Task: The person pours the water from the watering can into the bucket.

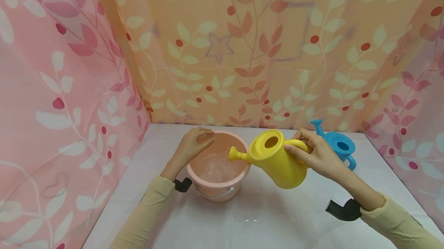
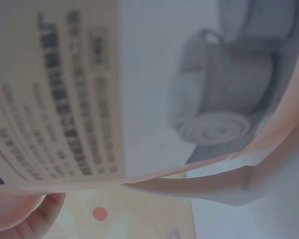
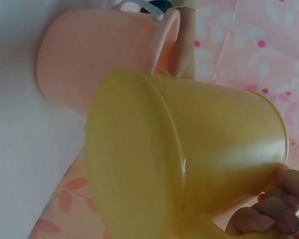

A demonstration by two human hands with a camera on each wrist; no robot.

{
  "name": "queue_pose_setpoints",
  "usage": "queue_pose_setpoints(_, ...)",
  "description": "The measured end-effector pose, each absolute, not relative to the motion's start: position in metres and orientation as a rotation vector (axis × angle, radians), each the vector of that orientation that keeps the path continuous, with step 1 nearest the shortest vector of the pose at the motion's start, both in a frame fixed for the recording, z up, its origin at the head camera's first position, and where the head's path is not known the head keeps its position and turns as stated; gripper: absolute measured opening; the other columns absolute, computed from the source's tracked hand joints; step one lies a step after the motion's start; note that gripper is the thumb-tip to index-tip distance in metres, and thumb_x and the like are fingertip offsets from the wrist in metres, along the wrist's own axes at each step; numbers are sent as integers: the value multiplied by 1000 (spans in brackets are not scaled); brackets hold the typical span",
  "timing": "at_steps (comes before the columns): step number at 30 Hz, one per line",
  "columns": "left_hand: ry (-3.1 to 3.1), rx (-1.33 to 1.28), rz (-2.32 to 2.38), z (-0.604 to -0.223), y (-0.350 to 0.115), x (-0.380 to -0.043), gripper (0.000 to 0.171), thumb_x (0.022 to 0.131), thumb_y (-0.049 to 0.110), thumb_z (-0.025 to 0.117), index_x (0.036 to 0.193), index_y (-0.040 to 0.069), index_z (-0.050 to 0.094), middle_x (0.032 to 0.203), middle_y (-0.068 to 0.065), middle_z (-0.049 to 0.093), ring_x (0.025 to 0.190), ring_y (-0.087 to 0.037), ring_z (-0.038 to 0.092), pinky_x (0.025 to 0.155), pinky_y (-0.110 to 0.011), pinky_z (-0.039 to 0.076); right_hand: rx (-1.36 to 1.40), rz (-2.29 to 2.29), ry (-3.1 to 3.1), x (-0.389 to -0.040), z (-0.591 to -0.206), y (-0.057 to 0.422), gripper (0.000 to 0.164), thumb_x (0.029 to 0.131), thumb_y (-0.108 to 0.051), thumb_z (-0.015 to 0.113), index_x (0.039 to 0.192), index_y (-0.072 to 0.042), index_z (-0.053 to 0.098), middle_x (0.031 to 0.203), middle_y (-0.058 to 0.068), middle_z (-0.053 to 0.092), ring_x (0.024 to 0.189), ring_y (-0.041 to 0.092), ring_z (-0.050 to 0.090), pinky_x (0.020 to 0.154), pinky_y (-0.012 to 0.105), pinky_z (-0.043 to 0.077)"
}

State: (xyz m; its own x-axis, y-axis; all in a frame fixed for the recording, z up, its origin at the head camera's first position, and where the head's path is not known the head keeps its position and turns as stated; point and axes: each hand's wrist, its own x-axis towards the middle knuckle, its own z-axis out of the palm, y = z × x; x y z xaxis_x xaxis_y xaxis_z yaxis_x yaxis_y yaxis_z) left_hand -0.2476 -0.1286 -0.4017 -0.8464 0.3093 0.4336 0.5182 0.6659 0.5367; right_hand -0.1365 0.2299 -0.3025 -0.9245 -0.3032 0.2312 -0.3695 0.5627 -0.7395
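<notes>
In the head view, my right hand grips the handle of a yellow watering can. The can is tilted, its sprinkler head over the right side of a pink bucket. Rippled water lies in the bucket. My left hand holds the bucket's left rim, thumb on the inner side. The left wrist view shows the bucket's printed label up close and a few fingertips at the rim. From the right wrist, the can's base covers part of the bucket.
A blue watering can stands at the back right, behind my right hand. Small drops of water lie on the white tabletop in front of the bucket. Patterned cloth hangs at the back and both sides.
</notes>
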Motion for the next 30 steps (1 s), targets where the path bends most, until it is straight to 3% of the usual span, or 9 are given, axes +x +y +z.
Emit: queue_pose_setpoints(30, -2579, -666, -949, -400, -128, -246, 31, 83, 34, 69, 110, 19, 69, 112, 2, 64, 111, -20, 55, 98, -41, 42, 597, 1293, -2716, -138, -301, 230, 21, 88, -25, 64, 93, -10, 50, 76, 8, 56, 66, 19, 58, 56, 30, 54)
